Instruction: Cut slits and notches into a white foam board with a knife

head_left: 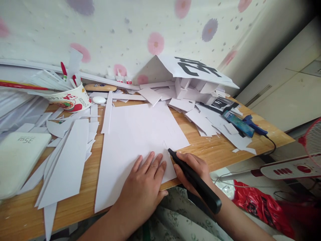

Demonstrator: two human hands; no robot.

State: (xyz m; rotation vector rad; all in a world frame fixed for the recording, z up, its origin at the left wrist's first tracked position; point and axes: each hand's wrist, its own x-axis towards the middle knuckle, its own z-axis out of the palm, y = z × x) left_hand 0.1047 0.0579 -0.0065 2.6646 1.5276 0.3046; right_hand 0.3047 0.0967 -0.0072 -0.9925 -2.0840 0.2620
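Note:
A large white board (135,130) lies flat on the wooden table in front of me. My left hand (145,177) rests on its near part, palm down, with the fingers stretched out and slightly apart. Closed around a long black utility knife (195,180) is my right hand (193,167). The knife's front end touches the board near its right edge, by a short thin slanting line. Its blade is too small to make out. Beneath the knife, some of my right fingers are hidden.
White offcuts (65,164) and a pale device (22,160) lie left. A paper tub (72,97) holds strips and tools. Behind stand small glue bottles (120,77). At right are a white model (195,87), a phone (238,123), a blue glue gun (253,125) and the table edge.

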